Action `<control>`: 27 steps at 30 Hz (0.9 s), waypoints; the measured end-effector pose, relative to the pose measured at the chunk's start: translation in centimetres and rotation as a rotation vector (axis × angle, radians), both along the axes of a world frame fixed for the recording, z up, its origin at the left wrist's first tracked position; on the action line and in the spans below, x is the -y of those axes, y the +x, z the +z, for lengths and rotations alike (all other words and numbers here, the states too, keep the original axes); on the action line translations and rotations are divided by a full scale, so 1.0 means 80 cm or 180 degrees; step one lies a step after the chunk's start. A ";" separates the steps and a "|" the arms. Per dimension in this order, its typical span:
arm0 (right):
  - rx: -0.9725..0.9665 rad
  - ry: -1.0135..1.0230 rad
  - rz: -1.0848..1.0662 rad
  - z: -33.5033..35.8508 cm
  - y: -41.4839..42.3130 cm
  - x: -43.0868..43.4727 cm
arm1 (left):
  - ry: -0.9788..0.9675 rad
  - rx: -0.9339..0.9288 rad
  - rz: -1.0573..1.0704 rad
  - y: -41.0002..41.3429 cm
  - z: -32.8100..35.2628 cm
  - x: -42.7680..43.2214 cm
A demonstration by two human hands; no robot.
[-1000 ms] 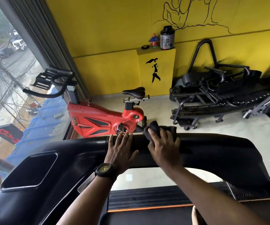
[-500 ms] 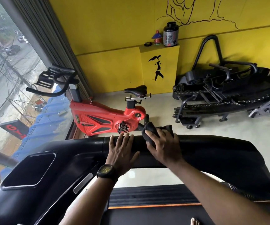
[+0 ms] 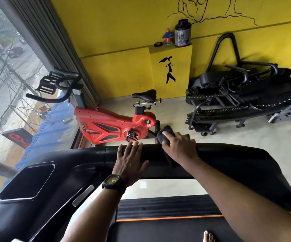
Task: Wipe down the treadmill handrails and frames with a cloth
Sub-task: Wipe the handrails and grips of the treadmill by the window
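A black treadmill front handrail (image 3: 228,151) runs across the middle of the view. My right hand (image 3: 179,147) grips a dark cloth (image 3: 164,135) bunched over the top of the rail, with part of the cloth hanging down the near side. My left hand (image 3: 129,161), with a black watch on the wrist, rests flat on the rail just left of the cloth, fingers straight. The treadmill's black console frame (image 3: 57,173) with a cup recess (image 3: 26,182) lies to the left. The belt (image 3: 167,229) is below.
A red exercise bike (image 3: 109,126) stands on the floor just beyond the rail. A folded black treadmill (image 3: 242,102) lies at the right by the yellow wall. A large window (image 3: 10,84) is at the left. A bare toe (image 3: 208,236) shows on the belt.
My right hand has slid the cloth slightly right along the rail. The left hand stays flat on the rail. The view has tilted a little.
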State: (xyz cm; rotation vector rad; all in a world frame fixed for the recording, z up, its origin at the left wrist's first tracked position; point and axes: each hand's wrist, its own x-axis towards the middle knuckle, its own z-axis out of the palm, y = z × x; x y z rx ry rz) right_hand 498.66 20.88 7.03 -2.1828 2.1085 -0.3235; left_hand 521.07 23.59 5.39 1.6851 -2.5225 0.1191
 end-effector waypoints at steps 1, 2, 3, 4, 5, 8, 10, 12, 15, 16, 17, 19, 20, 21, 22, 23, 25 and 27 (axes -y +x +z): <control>0.0028 -0.0170 -0.0179 -0.006 0.002 -0.012 | 0.0009 -0.0008 -0.0004 -0.003 0.000 0.000; 0.0009 -0.0378 -0.0241 -0.014 0.007 -0.031 | 0.0020 -0.0017 0.0014 -0.006 -0.001 -0.001; -0.0030 -0.0529 -0.0192 -0.021 0.014 -0.050 | 0.0025 -0.0024 0.0040 -0.009 -0.001 -0.001; -0.0031 -0.0590 -0.0013 -0.025 0.018 -0.063 | 0.0017 -0.0028 0.0059 -0.010 -0.002 -0.002; -0.0028 -0.0600 0.0200 -0.027 0.018 -0.065 | -0.0002 -0.0029 0.0065 -0.011 -0.003 -0.002; 0.0017 -0.0299 0.0580 -0.007 0.001 -0.024 | -0.0037 -0.0041 0.0060 -0.014 -0.001 -0.002; -0.0084 0.0104 0.0298 0.002 -0.018 0.003 | -0.0009 -0.0063 0.0046 -0.017 0.001 -0.002; -0.0083 0.0001 -0.0088 -0.004 -0.019 -0.010 | 0.0025 -0.0096 0.0037 -0.020 0.001 -0.001; -0.0142 -0.0520 0.0012 -0.023 0.005 -0.062 | 0.0033 -0.0098 -0.0005 -0.024 -0.003 -0.001; -0.0123 -0.0567 0.0195 -0.026 0.008 -0.067 | 0.0028 -0.0096 -0.0005 -0.025 -0.004 -0.001; -0.0085 -0.0623 0.0386 -0.025 0.006 -0.061 | 0.0020 -0.0092 0.0004 -0.026 -0.005 -0.001; -0.0018 -0.0473 0.0543 -0.015 -0.008 -0.032 | -0.0025 -0.0089 0.0033 -0.028 -0.004 -0.001; -0.0014 -0.0265 0.0485 -0.009 -0.018 -0.017 | -0.0024 -0.0087 0.0031 -0.030 -0.003 -0.002; 0.0002 -0.0082 0.0302 -0.004 -0.028 -0.007 | -0.0008 -0.0085 0.0022 -0.032 -0.002 -0.002; 0.0005 0.0059 0.0078 -0.003 -0.033 -0.006 | 0.0006 -0.0089 0.0015 -0.034 -0.001 -0.002; -0.0006 0.0005 -0.0131 -0.008 -0.032 -0.013 | 0.0019 -0.0096 0.0018 -0.037 -0.002 -0.001; -0.0069 -0.0253 -0.0285 -0.020 -0.020 -0.043 | 0.0047 -0.0094 0.0044 -0.042 -0.002 -0.002; 0.0004 -0.0445 -0.0059 -0.028 -0.005 -0.066 | 0.0044 -0.0091 0.0073 -0.045 -0.003 -0.002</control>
